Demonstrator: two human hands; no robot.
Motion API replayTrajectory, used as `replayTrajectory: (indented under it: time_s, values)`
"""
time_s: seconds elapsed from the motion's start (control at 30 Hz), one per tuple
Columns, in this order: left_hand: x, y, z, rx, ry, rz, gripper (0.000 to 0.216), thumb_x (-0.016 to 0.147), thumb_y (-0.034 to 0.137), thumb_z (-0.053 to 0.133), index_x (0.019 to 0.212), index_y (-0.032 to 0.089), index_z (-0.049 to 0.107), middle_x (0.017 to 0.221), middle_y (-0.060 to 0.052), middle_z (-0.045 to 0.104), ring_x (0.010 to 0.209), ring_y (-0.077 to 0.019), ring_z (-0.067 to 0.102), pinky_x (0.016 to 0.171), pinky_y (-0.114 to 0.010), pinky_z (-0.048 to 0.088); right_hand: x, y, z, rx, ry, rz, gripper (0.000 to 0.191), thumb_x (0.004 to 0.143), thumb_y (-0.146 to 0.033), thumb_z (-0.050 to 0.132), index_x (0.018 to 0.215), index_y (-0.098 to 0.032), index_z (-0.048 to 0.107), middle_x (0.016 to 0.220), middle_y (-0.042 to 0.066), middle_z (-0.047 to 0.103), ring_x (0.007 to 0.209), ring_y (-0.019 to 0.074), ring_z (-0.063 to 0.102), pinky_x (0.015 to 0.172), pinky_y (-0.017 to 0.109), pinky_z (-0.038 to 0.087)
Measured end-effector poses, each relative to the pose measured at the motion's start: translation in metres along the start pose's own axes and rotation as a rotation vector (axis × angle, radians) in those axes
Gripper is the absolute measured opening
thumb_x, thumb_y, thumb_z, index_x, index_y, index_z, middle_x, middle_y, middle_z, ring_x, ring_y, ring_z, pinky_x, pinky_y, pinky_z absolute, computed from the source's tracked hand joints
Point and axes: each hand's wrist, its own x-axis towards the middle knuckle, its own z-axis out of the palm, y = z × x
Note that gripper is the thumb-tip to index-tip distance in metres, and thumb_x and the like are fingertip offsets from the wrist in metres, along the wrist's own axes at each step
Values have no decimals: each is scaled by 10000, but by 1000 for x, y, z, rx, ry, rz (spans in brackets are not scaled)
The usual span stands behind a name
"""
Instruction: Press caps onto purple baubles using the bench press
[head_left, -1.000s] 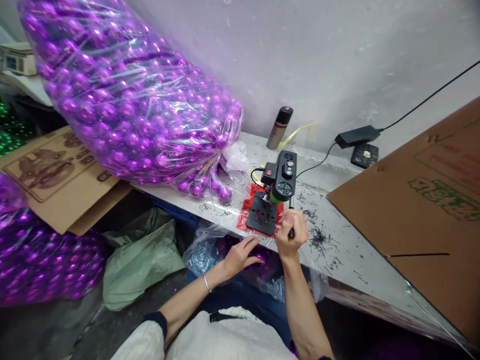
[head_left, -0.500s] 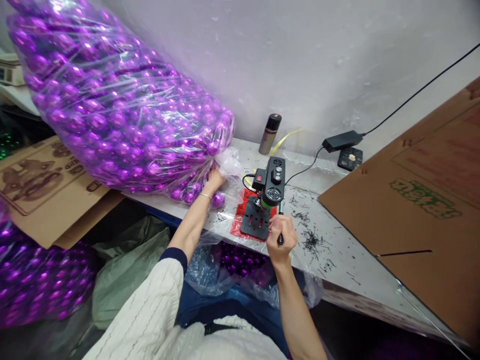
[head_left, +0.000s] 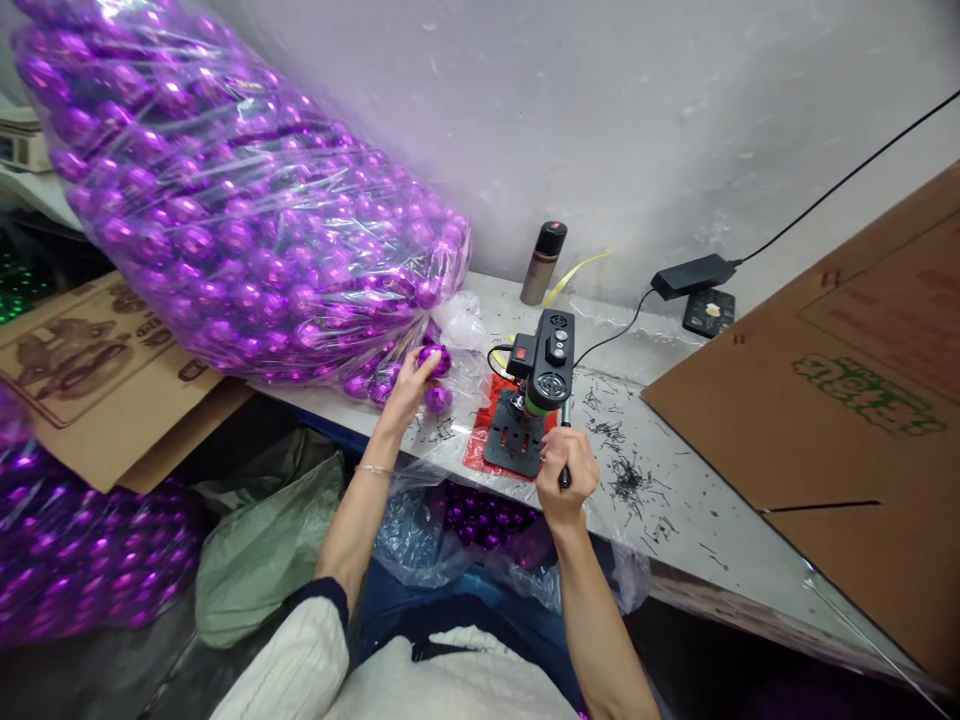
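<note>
My left hand (head_left: 409, 385) pinches a shiny purple ball (head_left: 433, 358) just outside the mouth of a big clear plastic bag (head_left: 225, 200) stuffed with purple balls, which lies on the bench at the left. My right hand (head_left: 566, 475) is closed round the black lever handle (head_left: 564, 470) of a small black bench drill (head_left: 544, 375), which stands on a black base plate (head_left: 511, 445) over a red sheet. A few loose purple balls (head_left: 437, 399) lie by the bag's mouth.
An open bag of purple balls (head_left: 480, 520) hangs under the bench edge by my lap. Black shavings (head_left: 626, 475) litter the white bench. A spray can (head_left: 544, 262), a power adapter (head_left: 694, 275) and a large cardboard sheet (head_left: 840, 400) stand behind and right.
My left hand rose from the lower bag to the big bag's mouth and now draws back holding a purple ball. My right hand stayed on the drill lever.
</note>
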Motion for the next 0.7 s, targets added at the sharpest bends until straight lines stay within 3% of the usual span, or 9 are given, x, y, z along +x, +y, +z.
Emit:
replayTrajectory:
  time_s: [0.1, 0.27, 0.47, 0.6, 0.7]
  values:
    - [-50, -11, 4, -394, -132, -206, 429, 875, 502, 657, 1118, 151, 618, 954, -81, 713, 700, -145, 680, 554, -214, 507, 5, -2, -1, -5, 9, 17, 259, 917, -76, 445, 701, -213, 485, 685, 0, 553, 657, 124, 543, 620, 270, 430]
    - [-95, -38, 32, -575, -198, -393, 330, 825, 356, 751, 1060, 165, 621, 846, -35, 723, 674, -135, 695, 566, -198, 526, 16, -2, -3, -13, 20, 25, 270, 936, -121, 446, 686, -216, 480, 650, -9, 543, 631, 124, 539, 616, 282, 423]
    - [-105, -60, 52, -526, -251, -508, 447, 849, 437, 725, 1224, 232, 594, 945, -45, 736, 594, -92, 647, 498, -172, 492, 19, -2, -6, -49, -22, 1, 273, 953, -160, 424, 692, -226, 469, 642, 0, 543, 624, 131, 544, 601, 287, 426]
    - [-103, -66, 61, -446, -190, -432, 549, 891, 564, 628, 1347, 274, 533, 1054, -59, 726, 742, -137, 716, 692, -259, 590, 19, -3, -6, -72, -36, -5, 268, 958, -171, 415, 702, -226, 473, 645, 5, 544, 638, 135, 553, 601, 288, 429]
    - [-97, -70, 71, -276, -170, -340, 615, 898, 589, 594, 1413, 270, 487, 1129, -78, 715, 797, -167, 726, 707, -288, 588, 19, -3, -7, -76, -33, -23, 254, 949, -150, 426, 713, -222, 486, 658, 7, 550, 644, 131, 547, 606, 284, 425]
